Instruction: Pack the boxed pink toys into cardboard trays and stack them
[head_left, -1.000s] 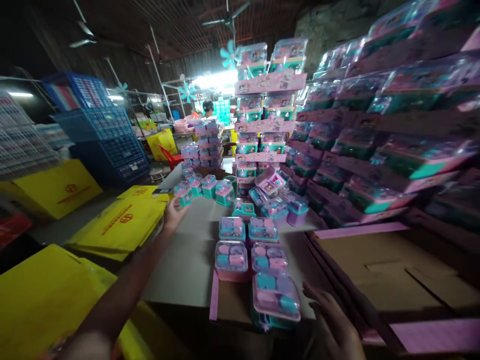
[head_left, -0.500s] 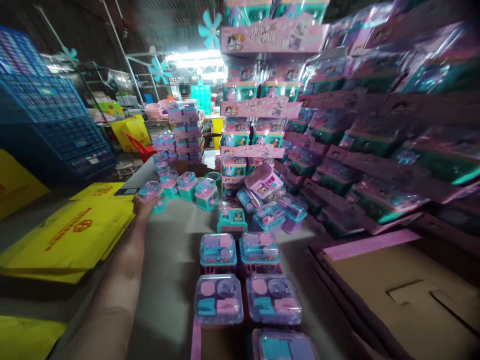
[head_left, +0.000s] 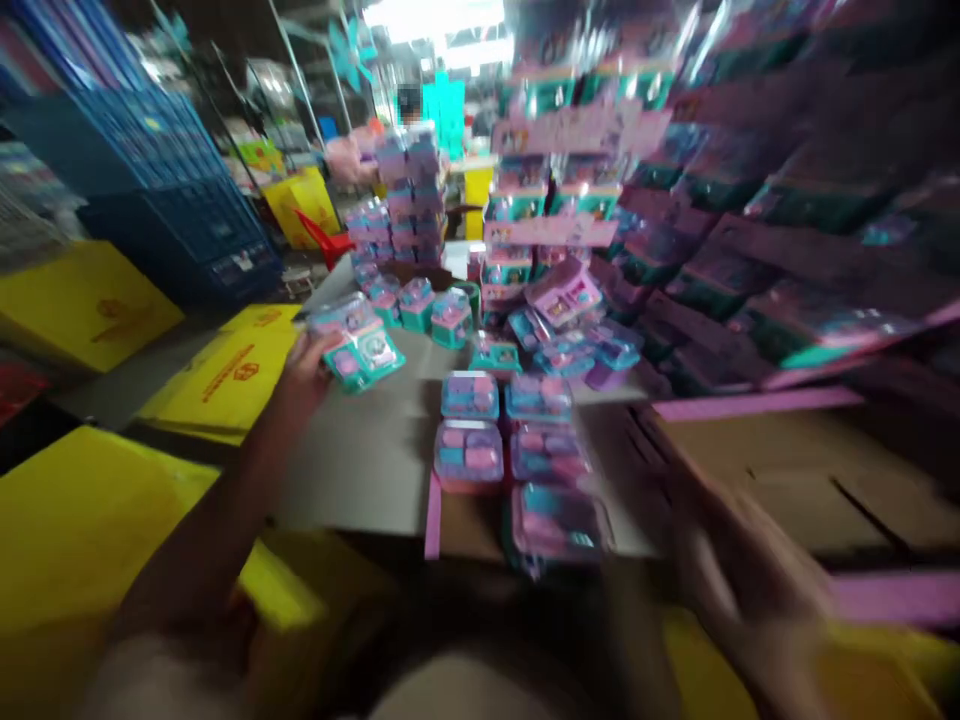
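Observation:
My left hand (head_left: 306, 372) is closed around the side of a teal and pink toy box (head_left: 365, 357) with a clear lid, held tilted above the left of the table. My right hand (head_left: 739, 560) is smeared by motion beside the left edge of a flat cardboard tray (head_left: 780, 460) with pink rims. Its fingers do not show clearly, and I cannot tell whether they touch the tray. Between my hands, several clear-lidded toy boxes (head_left: 469, 455) stand in two columns in a pink-edged display tray (head_left: 433, 520). The near left place shows bare brown cardboard.
Loose toy boxes (head_left: 451, 318) stand behind, beside a jumbled heap (head_left: 566, 340). Tall stacks of filled display trays (head_left: 555, 230) rise at the back and right. Yellow cartons (head_left: 82, 540) and blue crates (head_left: 157, 190) lie left. A person (head_left: 409, 105) is far back.
My left hand has lifted the toy box and drawn it nearer. My right hand has come into view at the right. The view has tipped downward.

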